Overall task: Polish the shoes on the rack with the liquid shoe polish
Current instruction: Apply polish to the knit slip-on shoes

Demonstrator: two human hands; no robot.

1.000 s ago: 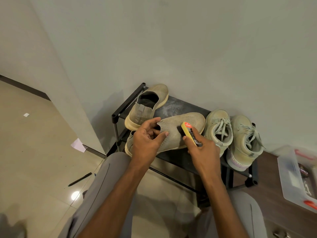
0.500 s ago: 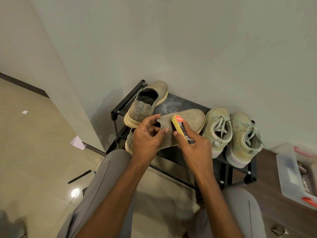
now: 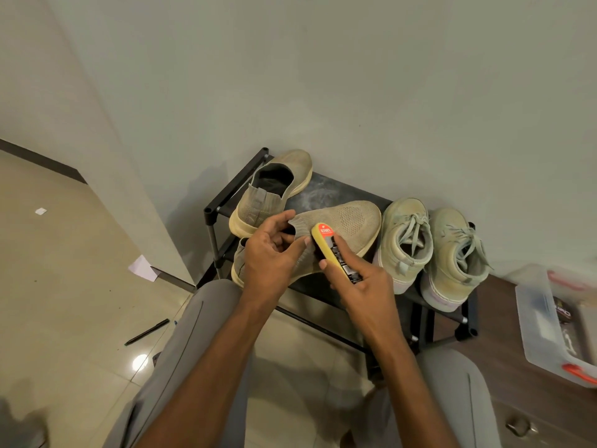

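Note:
A beige knit slip-on shoe [image 3: 349, 226] lies on the black shoe rack [image 3: 326, 192], toe pointing right. My left hand [image 3: 274, 253] grips its collar and heel end. My right hand [image 3: 361, 282] holds the liquid shoe polish bottle [image 3: 336, 250], yellow with a red label, pressed against the shoe's side near the collar. Its twin slip-on [image 3: 268, 192] rests at the rack's back left. Two pale green lace-up sneakers [image 3: 407, 240] [image 3: 455, 257] stand at the rack's right end.
A clear plastic box [image 3: 549, 321] with red latches sits on a wooden surface at the right. A black pen [image 3: 147, 332] and a scrap of paper [image 3: 142, 268] lie on the tiled floor at left. The wall is close behind the rack.
My right hand has slid the polish bottle leftward along the shoe, from mid-shoe towards the collar. My left hand keeps its hold on the heel end.

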